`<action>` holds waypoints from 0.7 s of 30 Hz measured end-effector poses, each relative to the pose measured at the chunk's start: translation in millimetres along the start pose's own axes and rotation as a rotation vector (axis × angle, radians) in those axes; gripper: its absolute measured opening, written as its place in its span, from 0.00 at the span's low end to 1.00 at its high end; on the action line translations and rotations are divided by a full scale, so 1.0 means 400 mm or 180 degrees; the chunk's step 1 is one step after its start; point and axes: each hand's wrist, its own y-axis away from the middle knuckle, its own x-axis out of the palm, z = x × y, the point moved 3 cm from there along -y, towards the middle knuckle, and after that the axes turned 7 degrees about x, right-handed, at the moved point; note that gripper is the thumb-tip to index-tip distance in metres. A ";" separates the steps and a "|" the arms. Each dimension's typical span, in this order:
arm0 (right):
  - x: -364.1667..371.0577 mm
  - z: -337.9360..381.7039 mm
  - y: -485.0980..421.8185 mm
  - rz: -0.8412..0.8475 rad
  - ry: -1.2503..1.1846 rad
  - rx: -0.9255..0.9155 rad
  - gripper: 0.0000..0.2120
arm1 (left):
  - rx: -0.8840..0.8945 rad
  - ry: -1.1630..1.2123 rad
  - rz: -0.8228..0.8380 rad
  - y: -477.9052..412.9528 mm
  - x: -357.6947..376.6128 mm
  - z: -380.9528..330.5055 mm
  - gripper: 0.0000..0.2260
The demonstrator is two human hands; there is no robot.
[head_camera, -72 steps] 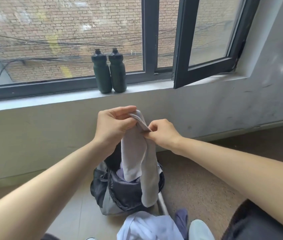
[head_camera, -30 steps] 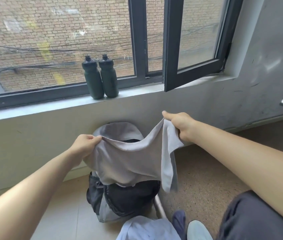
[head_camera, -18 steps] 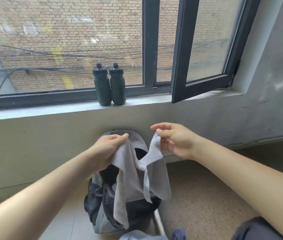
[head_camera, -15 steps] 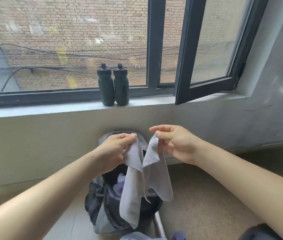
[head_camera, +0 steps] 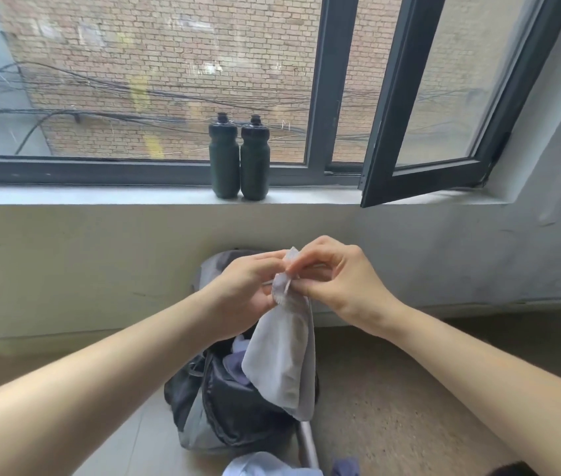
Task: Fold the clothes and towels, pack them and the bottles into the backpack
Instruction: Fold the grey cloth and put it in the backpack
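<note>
A small grey towel hangs folded in half above the open black and grey backpack on the floor. My left hand and my right hand meet at its top corners and both pinch them together. Pale purple cloth shows inside the backpack's mouth. Two dark green bottles stand side by side on the windowsill, well beyond my hands.
A light blue garment lies at the bottom edge, with a dark blue cloth beside it. A metal tube runs by the backpack. An open window sash juts inward at the right. Floor lies bare on both sides.
My hands spread the towel wide, then brought its two top corners together. They now touch, and the towel hangs doubled over the backpack.
</note>
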 end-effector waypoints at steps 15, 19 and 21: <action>-0.034 0.016 -0.008 -0.0490 0.0825 -0.0393 0.04 | 0.0225 0.0895 -0.0282 0.036 0.024 -0.019 0.26; -0.028 0.012 -0.004 -0.0484 0.0973 -0.0417 0.04 | 0.0185 0.0885 -0.0461 0.035 0.031 -0.012 0.21; -0.028 0.011 -0.004 -0.0441 0.1057 -0.0402 0.05 | 0.0217 0.0796 -0.0570 0.032 0.031 -0.012 0.18</action>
